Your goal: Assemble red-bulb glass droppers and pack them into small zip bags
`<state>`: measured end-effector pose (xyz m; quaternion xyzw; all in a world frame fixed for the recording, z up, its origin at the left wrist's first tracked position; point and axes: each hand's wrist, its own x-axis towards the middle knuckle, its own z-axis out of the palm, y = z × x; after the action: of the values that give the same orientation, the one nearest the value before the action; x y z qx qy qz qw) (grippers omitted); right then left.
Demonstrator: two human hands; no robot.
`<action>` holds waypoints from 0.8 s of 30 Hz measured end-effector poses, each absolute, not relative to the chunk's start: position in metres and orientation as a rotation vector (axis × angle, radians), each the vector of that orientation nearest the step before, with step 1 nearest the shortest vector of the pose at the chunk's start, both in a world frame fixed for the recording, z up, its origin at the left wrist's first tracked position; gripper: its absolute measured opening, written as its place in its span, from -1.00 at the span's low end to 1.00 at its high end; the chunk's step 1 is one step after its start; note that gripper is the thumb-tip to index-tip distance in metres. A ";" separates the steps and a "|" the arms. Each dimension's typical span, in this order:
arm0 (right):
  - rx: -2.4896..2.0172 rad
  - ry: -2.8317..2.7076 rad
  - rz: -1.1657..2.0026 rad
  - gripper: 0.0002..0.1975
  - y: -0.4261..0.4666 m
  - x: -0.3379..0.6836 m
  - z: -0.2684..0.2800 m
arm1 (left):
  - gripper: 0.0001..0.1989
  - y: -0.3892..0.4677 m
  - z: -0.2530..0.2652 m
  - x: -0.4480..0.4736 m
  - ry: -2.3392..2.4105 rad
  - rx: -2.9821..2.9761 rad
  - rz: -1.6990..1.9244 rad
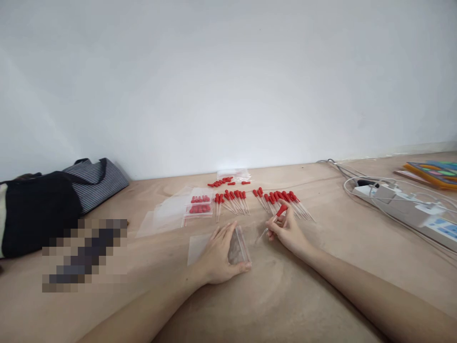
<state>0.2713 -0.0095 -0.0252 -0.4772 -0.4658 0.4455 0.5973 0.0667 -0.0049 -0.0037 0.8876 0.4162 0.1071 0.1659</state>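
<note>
My left hand [219, 255] lies over a clear zip-lock bag [240, 245] with a red line along its edge. Its thumb and fingers are spread and rest at the bag's two corners. In my right hand [287, 231] is a dropper [282, 210] with a red rubber bulb, pinched so that its clear tube slants down towards the bag. Whether a second tube is in that hand I cannot tell. Just beyond it lie several red-bulbed droppers [303, 213] in a row. Another group of droppers [233, 202] lies further left.
Loose red bulbs [221, 182] lie near the wall beside a clear plastic bag [233, 175]. Bags with red bulbs [200, 208] rest on flat clear bags [162, 214]. A power strip [403, 202] with cables is at right, a dark cloth bag [43, 205] at left, near a blurred patch.
</note>
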 end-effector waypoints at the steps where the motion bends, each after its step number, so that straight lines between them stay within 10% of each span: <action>1: -1.107 -1.075 1.022 -0.20 -0.009 0.270 -0.025 | -0.10 -0.005 -0.005 0.066 1.181 2.527 0.327; 24: -1.042 -0.901 1.117 -0.52 -0.010 0.253 -0.024 | -0.16 -0.004 -0.007 0.063 1.147 2.540 0.360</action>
<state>0.2527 -0.0103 -0.0239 -0.4554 -0.3939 0.4880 0.6319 0.0633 -0.0043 -0.0071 0.8916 0.4025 0.1263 0.1649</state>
